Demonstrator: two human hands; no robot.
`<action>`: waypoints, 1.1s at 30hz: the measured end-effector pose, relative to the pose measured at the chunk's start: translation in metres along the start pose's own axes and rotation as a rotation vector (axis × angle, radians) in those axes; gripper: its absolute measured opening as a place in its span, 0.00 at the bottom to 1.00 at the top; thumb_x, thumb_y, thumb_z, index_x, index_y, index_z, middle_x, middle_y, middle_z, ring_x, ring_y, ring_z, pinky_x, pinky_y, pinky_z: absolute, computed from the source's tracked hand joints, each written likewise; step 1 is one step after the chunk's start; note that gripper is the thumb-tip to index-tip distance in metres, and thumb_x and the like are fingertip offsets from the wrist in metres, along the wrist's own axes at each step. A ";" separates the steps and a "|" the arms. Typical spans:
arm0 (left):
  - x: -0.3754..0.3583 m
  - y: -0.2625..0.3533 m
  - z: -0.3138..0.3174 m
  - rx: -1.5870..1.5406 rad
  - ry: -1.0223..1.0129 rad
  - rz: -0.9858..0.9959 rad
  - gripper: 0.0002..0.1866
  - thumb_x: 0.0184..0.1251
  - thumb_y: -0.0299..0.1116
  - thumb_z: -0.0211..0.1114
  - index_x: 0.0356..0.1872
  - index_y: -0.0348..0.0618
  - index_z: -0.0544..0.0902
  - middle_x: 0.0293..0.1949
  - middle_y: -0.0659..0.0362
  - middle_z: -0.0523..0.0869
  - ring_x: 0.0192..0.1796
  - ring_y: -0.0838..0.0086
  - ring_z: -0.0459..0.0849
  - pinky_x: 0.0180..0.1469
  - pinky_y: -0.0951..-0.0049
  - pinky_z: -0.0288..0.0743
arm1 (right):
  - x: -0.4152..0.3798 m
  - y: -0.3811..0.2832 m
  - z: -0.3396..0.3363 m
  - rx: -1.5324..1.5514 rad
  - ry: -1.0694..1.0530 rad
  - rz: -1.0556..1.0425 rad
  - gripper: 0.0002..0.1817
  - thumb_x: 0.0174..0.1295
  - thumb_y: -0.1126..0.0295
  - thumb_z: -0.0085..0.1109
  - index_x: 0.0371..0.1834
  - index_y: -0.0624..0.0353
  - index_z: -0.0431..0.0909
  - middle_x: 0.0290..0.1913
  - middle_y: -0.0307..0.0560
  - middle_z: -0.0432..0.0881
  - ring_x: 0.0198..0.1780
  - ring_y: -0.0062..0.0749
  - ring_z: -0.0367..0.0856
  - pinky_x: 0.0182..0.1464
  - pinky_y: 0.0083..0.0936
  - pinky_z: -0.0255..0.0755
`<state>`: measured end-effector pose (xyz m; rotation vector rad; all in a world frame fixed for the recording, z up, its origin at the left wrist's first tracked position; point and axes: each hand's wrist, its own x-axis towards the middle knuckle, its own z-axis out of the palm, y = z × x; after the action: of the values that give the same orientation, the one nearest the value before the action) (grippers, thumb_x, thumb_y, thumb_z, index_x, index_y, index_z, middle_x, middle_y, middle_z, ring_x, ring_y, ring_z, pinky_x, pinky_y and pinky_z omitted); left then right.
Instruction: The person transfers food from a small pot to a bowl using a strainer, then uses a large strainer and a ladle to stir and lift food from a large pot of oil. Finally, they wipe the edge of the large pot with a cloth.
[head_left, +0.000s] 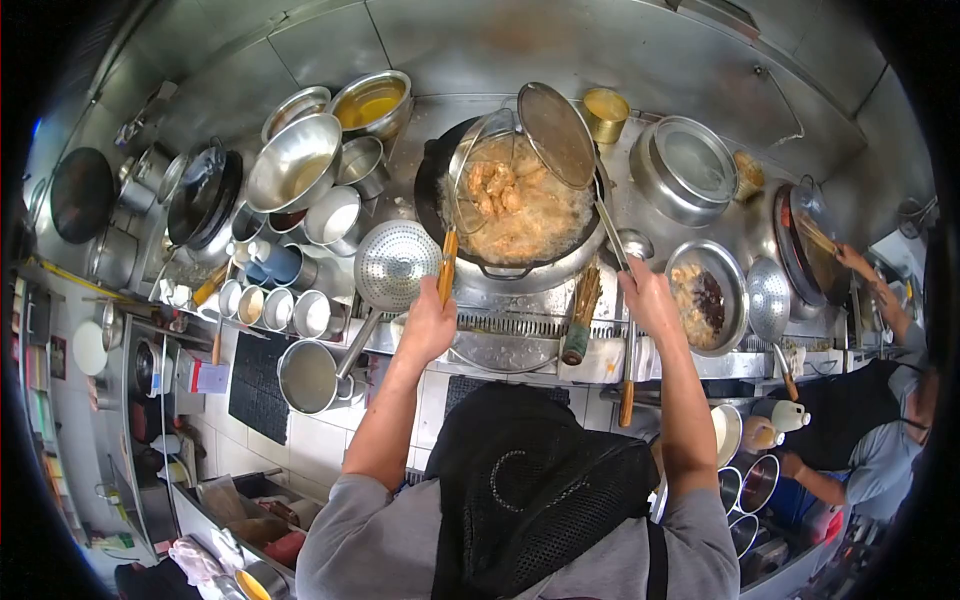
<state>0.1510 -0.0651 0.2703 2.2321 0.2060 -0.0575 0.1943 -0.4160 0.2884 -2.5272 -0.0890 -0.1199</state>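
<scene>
The left hand (430, 325) has its grip closed around the orange handle of a wire skimmer (480, 185), whose basket sits tilted in the wok (520, 262), resting among golden fried pieces (500, 188) in bubbling oil. The right hand (648, 300) grips the long handle of a flat mesh strainer (556, 133), which is raised and tilted over the far right side of the wok, just beside the skimmer's rim. The wok stands at the middle of the steel tabletop (500, 350), straight ahead of the person. Between the two hands a bamboo brush (581, 312) leans against the front edge of the stove. Left of the left hand lies a perforated ladle (397, 264), its handle reaching down toward a pot (308, 376). Farther left stand steel bowls (295, 162) and a row of small cups (272, 306). Right of the right hand a bowl (705, 295) holds pale and dark food, with another perforated ladle (769, 298) just beside it. At the far right a co-worker (880, 440) reaches a hand toward a second wok (808, 245).
</scene>
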 end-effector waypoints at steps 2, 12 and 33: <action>-0.001 0.002 0.002 0.044 0.020 0.055 0.18 0.66 0.28 0.55 0.53 0.30 0.63 0.38 0.28 0.80 0.45 0.27 0.77 0.50 0.39 0.69 | -0.017 0.001 -0.006 0.021 -0.003 0.029 0.18 0.67 0.68 0.56 0.59 0.61 0.75 0.35 0.70 0.82 0.40 0.66 0.82 0.43 0.51 0.74; 0.015 0.015 0.009 0.109 0.010 0.078 0.19 0.66 0.31 0.54 0.53 0.30 0.67 0.42 0.29 0.80 0.49 0.32 0.78 0.53 0.44 0.69 | -0.081 -0.027 -0.012 0.590 -0.199 0.292 0.15 0.68 0.68 0.57 0.51 0.68 0.77 0.17 0.41 0.75 0.15 0.22 0.70 0.19 0.27 0.64; 0.000 0.006 -0.013 0.140 0.020 0.043 0.15 0.66 0.28 0.55 0.50 0.32 0.66 0.37 0.29 0.81 0.45 0.31 0.79 0.49 0.40 0.70 | -0.109 -0.006 0.011 0.221 -0.041 0.170 0.14 0.67 0.69 0.57 0.51 0.67 0.76 0.23 0.62 0.81 0.22 0.54 0.80 0.29 0.43 0.72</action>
<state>0.1516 -0.0588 0.2834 2.3760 0.1686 -0.0273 0.0860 -0.4092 0.2715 -2.3055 0.0919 0.0096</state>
